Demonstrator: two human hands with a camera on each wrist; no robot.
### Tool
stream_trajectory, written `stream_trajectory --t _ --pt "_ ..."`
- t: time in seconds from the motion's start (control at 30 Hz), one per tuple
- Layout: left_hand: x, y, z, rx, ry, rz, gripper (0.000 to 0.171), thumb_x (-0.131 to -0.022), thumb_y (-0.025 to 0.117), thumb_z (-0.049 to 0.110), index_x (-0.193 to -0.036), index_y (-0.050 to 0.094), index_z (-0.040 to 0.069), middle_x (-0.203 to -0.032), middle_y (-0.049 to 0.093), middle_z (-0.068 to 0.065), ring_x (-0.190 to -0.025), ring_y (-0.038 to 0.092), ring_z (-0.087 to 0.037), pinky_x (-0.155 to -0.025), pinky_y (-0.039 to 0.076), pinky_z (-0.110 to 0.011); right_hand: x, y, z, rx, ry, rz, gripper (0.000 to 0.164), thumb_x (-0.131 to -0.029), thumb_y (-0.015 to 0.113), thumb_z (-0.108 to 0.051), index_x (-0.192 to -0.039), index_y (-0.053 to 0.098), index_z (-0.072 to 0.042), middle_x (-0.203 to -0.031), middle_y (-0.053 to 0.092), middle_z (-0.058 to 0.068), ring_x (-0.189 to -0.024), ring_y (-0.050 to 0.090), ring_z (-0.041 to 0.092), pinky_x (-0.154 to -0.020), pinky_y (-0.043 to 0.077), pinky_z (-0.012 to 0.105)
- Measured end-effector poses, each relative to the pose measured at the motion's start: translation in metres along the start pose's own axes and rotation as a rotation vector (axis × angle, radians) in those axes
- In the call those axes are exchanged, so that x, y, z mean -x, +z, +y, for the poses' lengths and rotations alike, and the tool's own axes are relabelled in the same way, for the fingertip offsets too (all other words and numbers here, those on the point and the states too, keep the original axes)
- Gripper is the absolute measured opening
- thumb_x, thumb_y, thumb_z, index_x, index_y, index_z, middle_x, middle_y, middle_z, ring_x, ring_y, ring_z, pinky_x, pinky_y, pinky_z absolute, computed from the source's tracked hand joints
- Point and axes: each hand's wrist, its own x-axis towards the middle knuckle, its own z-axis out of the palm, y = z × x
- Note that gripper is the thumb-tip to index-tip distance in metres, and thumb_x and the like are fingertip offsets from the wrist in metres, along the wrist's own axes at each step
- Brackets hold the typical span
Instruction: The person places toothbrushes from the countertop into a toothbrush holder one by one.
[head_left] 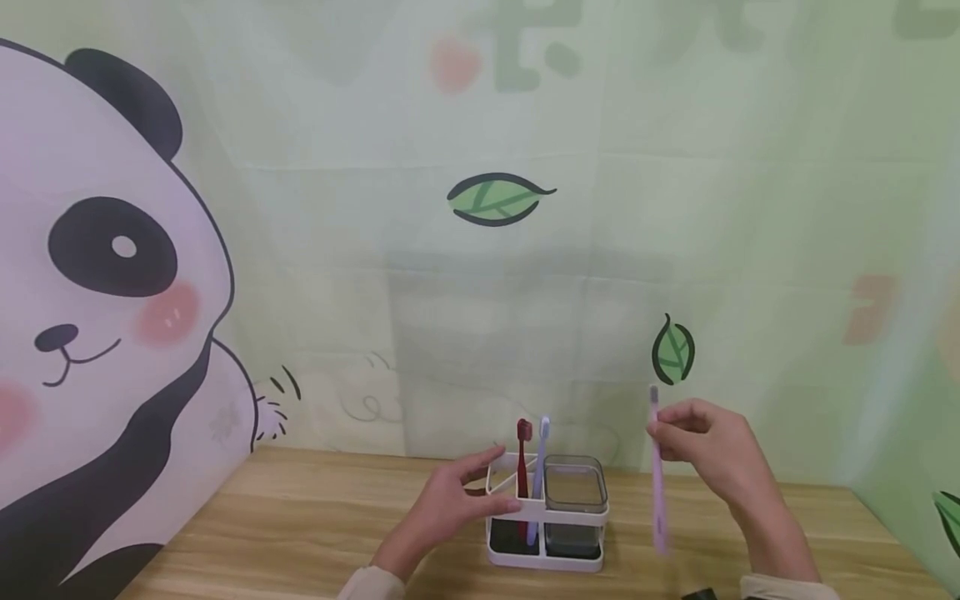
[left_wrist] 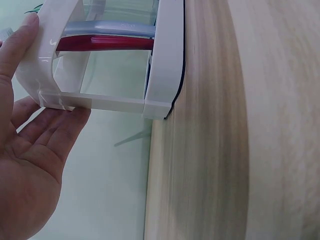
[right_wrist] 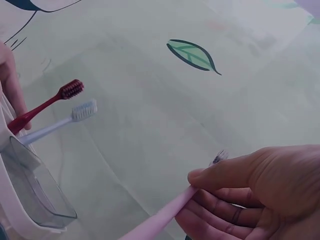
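My left hand [head_left: 450,500] grips the left side of a white toothbrush holder [head_left: 543,564], thumb in front and fingers around the back corner. A red toothbrush [head_left: 522,467] and a light blue toothbrush [head_left: 538,477] stand in one section of the holder, heads up. Beside them sits a clear square cup [head_left: 576,506]. To the right of the holder and apart from it, my right hand [head_left: 720,450] pinches a pink toothbrush [head_left: 659,512] near its head. This brush hangs upright with its bristles at the top; in the right wrist view the fingers partly cover its neck.
The holder stands on a wood-grain table [head_left: 300,517]. Behind it hangs a pale green cloth [head_left: 322,217] printed with leaves and a large panda [head_left: 97,333]. A small dark object [head_left: 701,594] shows at the bottom edge, cut off by the frame.
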Motion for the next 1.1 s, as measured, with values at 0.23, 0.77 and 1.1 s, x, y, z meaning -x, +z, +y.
stream_trajectory --t 0.23,0.77,1.1 --pt "0.000 0.000 -0.001 0.002 -0.002 -0.004 0.076 -0.087 0.090 0.041 -0.153 0.060 0.017 -0.154 0.057 -0.015 -0.131 0.061 -0.045 -0.101 0.056 -0.055 0.002 0.004 -0.006 -0.098 -0.027 0.033 0.032 -0.101 0.077 -0.020 -0.116 0.068 0.006 -0.100 0.077 0.003 -0.086 0.076 0.015 -0.082 0.060 0.025" --pt "0.001 -0.001 0.002 -0.002 0.001 -0.002 0.078 -0.087 0.090 0.043 -0.153 0.060 0.015 -0.153 0.057 -0.016 -0.130 0.061 -0.045 -0.101 0.056 -0.054 0.008 0.031 -0.027 -0.338 -0.128 0.183 0.032 -0.099 0.078 -0.011 -0.117 0.064 0.011 -0.098 0.078 -0.001 -0.085 0.077 0.013 -0.084 0.062 0.027" --pt "0.001 -0.001 0.000 0.009 0.021 -0.002 0.077 -0.087 0.090 0.041 -0.152 0.060 0.014 -0.153 0.057 -0.017 -0.130 0.061 -0.045 -0.101 0.056 -0.054 0.007 0.060 -0.033 -0.428 -0.146 0.259 0.027 -0.098 0.078 -0.008 -0.115 0.064 0.009 -0.098 0.077 0.005 -0.084 0.077 0.012 -0.084 0.062 0.028"
